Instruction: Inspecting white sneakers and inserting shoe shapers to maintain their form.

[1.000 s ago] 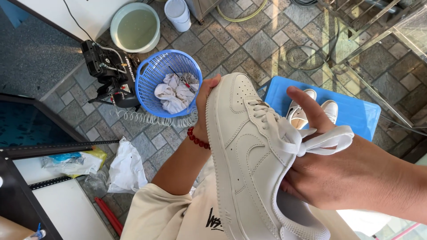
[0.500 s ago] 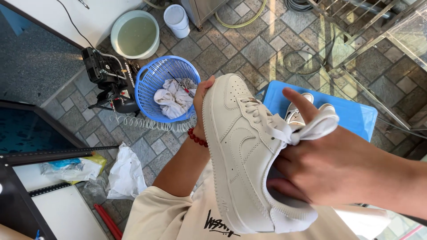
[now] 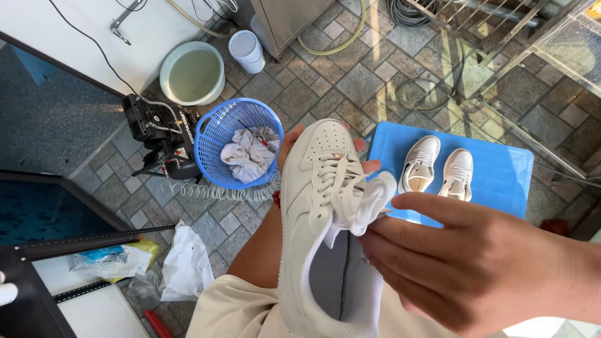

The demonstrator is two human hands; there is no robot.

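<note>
Right hand, lower right of frame, pinching a white cloth bunched against the laces; left hand wrapped around the toe of a white sneaker held at frame centre, opening up. Beyond, on the paved floor: blue basket of rags centre left, blue board with two small shoes right, basin upper left.

The shoe now shows its laces and opening instead of its side; the right hand bunches the white cloth at its tongue.
</note>
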